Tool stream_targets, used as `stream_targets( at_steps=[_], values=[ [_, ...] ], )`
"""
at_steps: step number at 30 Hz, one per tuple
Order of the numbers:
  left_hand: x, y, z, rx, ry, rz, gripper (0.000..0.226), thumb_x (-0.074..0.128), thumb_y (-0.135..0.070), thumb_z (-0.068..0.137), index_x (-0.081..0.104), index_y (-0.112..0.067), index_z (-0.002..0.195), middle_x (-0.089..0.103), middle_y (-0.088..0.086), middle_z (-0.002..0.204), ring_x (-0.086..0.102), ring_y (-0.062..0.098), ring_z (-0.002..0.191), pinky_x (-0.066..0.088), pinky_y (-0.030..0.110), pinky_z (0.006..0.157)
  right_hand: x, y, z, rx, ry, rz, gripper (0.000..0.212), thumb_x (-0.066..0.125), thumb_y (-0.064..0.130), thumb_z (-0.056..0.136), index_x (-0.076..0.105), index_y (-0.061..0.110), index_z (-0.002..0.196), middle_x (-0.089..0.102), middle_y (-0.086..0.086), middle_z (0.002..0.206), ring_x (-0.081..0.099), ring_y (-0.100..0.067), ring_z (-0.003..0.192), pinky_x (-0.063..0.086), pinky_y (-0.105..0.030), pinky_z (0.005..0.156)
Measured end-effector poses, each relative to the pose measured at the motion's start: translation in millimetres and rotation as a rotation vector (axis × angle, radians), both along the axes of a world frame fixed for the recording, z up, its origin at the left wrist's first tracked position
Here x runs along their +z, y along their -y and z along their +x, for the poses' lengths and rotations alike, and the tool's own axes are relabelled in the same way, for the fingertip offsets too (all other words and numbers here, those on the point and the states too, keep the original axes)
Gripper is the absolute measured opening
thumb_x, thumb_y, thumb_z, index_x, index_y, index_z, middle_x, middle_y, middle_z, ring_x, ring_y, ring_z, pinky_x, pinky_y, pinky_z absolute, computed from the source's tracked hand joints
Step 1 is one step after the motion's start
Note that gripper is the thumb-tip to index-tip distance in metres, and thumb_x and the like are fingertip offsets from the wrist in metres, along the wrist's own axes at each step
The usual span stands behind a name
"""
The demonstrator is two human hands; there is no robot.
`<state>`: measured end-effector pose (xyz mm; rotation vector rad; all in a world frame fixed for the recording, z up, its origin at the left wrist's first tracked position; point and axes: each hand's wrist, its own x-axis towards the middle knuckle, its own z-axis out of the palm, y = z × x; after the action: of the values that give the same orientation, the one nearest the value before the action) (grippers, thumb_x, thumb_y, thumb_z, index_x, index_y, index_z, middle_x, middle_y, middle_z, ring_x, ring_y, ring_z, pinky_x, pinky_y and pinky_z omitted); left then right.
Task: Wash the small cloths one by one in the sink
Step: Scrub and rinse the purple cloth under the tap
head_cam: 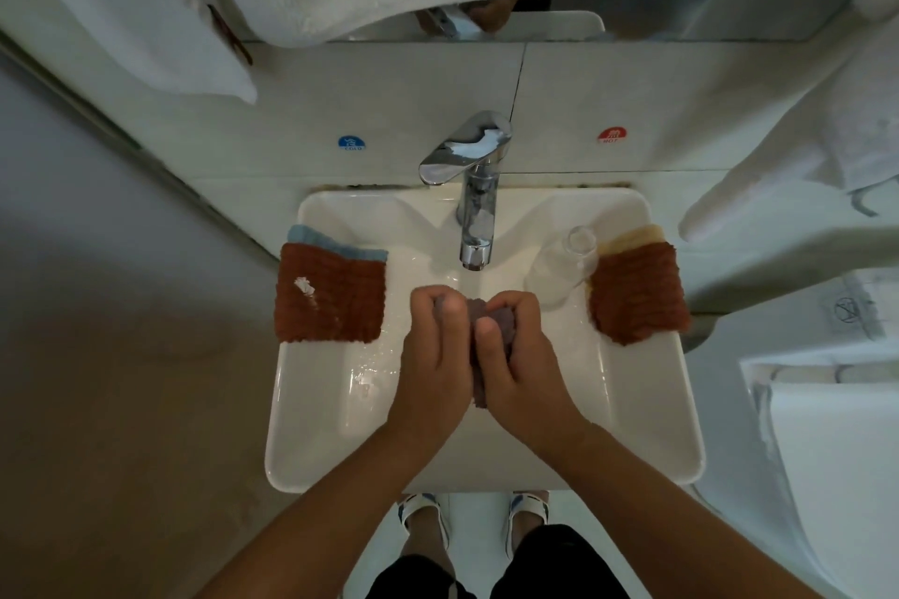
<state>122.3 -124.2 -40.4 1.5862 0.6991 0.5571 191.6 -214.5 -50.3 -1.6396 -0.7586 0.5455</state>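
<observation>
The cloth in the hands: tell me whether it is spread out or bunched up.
Bunched up. The purplish cloth is scrunched between the left hand and right hand, both gripping it over the sink.

I read two tap markers on the tiled wall behind the faucet. Blue sticker, left of the faucet: "COLD". Red sticker, right of it: "HOT". Characters above each word too small to read.

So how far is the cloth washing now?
Done: unclear. In hand: left hand and right hand grip a purplish cloth over the sink. Rust cloths lie on the left rim and right rim; whether washed is unclear.
</observation>
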Motion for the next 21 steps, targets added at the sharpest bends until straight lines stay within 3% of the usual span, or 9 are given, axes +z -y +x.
stream_targets(
  at_steps=[3, 6, 8, 10, 12, 15, 16, 19, 21],
  values=[
    [-3, -4, 13, 0.166, -0.041, -0.177, 0.03, 0.034, -0.049, 0.1, 0.047, -0.022, 0.094, 0.056, -0.019, 0.077, 0.055, 0.001, 0.072, 0.046, 0.016, 0.069, -5, 0, -5, 0.108, 0.009, -0.01, 0.017, 0.039, 0.034, 0.105, 0.043, 0.019, 0.112, 0.053, 0.011, 0.069, 0.051, -0.012, 0.055, 0.043, -0.029, 0.051],
    [-10, 12, 3, 0.051, -0.046, -0.107, 0.024, 0.034, -0.059, 0.098, 0.047, -0.041, 0.091, 0.057, -0.014, 0.079, 0.057, 0.003, 0.071, 0.051, 0.021, 0.066, -7, -11, 5, -0.05, 0.063, -0.031, 0.017, 0.033, 0.027, 0.107, 0.043, 0.014, 0.105, 0.051, 0.005, 0.071, 0.05, -0.012, 0.057, 0.042, -0.029, 0.054],
    [-14, 18, -3, -0.049, -0.049, -0.103, 0.024, 0.034, -0.059, 0.099, 0.047, -0.04, 0.093, 0.061, -0.01, 0.079, 0.061, 0.006, 0.071, 0.055, 0.03, 0.061, -9, -15, 8, -0.134, 0.027, -0.076, 0.017, 0.032, 0.025, 0.107, 0.041, 0.013, 0.103, 0.053, -0.006, 0.074, 0.052, -0.018, 0.061, 0.045, -0.037, 0.056],
    [-17, 9, 0, -0.053, -0.082, -0.076, 0.021, 0.037, -0.049, 0.101, 0.048, -0.037, 0.088, 0.057, -0.01, 0.077, 0.058, 0.01, 0.069, 0.053, 0.033, 0.06, -13, -14, 1, -0.16, -0.043, -0.132, 0.017, 0.032, 0.036, 0.106, 0.04, 0.021, 0.103, 0.057, -0.002, 0.079, 0.057, -0.015, 0.065, 0.048, -0.033, 0.057],
    [-20, -3, 7, 0.049, -0.109, -0.15, 0.022, 0.042, -0.034, 0.1, 0.046, -0.026, 0.08, 0.051, -0.013, 0.068, 0.05, 0.007, 0.063, 0.047, 0.024, 0.059, -13, -13, -9, -0.082, -0.017, -0.117, 0.024, 0.031, 0.045, 0.103, 0.041, 0.023, 0.101, 0.054, 0.006, 0.077, 0.054, -0.011, 0.062, 0.045, -0.027, 0.055],
    [-29, 3, 7, 0.086, -0.217, -0.067, 0.022, 0.042, -0.018, 0.107, 0.044, -0.017, 0.084, 0.05, -0.016, 0.075, 0.047, 0.002, 0.065, 0.04, 0.02, 0.06, -12, -18, 0, 0.014, 0.047, -0.123, 0.028, 0.03, 0.037, 0.105, 0.043, 0.012, 0.101, 0.05, 0.001, 0.074, 0.05, -0.012, 0.061, 0.047, -0.042, 0.057],
    [-35, 11, 4, 0.039, -0.252, -0.028, 0.02, 0.04, -0.022, 0.109, 0.046, -0.017, 0.09, 0.054, -0.014, 0.08, 0.052, 0.001, 0.068, 0.041, 0.019, 0.062, -11, -21, 9, -0.014, 0.029, -0.128, 0.025, 0.031, 0.032, 0.105, 0.043, 0.01, 0.101, 0.05, 0.0, 0.075, 0.05, -0.013, 0.062, 0.049, -0.046, 0.061],
    [-34, 32, -3, -0.056, -0.201, -0.216, 0.033, 0.032, -0.048, 0.109, 0.052, -0.025, 0.096, 0.063, -0.014, 0.068, 0.061, 0.0, 0.062, 0.046, 0.014, 0.058, -5, -29, 24, -0.145, -0.123, -0.103, 0.016, 0.035, 0.021, 0.106, 0.044, 0.008, 0.1, 0.05, 0.003, 0.077, 0.05, -0.011, 0.069, 0.05, -0.05, 0.074],
    [-31, 26, 3, -0.005, -0.161, -0.232, 0.032, 0.033, -0.041, 0.111, 0.052, -0.025, 0.091, 0.063, -0.014, 0.066, 0.06, 0.001, 0.06, 0.048, 0.016, 0.054, 0, -27, 20, -0.111, -0.141, -0.077, 0.016, 0.036, 0.023, 0.104, 0.046, 0.012, 0.098, 0.05, 0.009, 0.076, 0.05, -0.01, 0.07, 0.05, -0.043, 0.071]
  ],
)
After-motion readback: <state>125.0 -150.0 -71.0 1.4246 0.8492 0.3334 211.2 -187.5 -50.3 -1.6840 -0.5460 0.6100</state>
